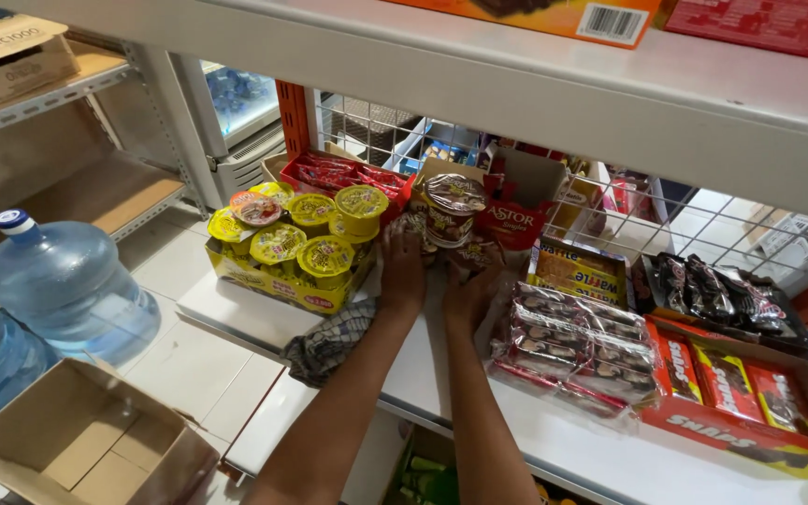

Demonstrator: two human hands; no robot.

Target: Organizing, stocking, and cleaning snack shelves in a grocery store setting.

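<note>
Both my arms reach onto a white shelf [441, 365]. My left hand [402, 264] and my right hand [468, 292] are closed around the base of a stack of brown foil-lidded cups [454, 208] standing in a small brown carton. A red snack pouch [512, 224] leans just right of the cups. To the left a yellow tray holds several yellow-lidded cups [303, 245]. A clear bag of dark wrapped bars [572, 344] lies by my right forearm.
A checked cloth [327, 342] lies at the shelf edge. Red sachets [343, 174] sit behind the yellow cups. An orange display box of bars [750, 393] is at the right. Two water jugs [65, 281] and an open cardboard box [95, 440] stand on the floor, left.
</note>
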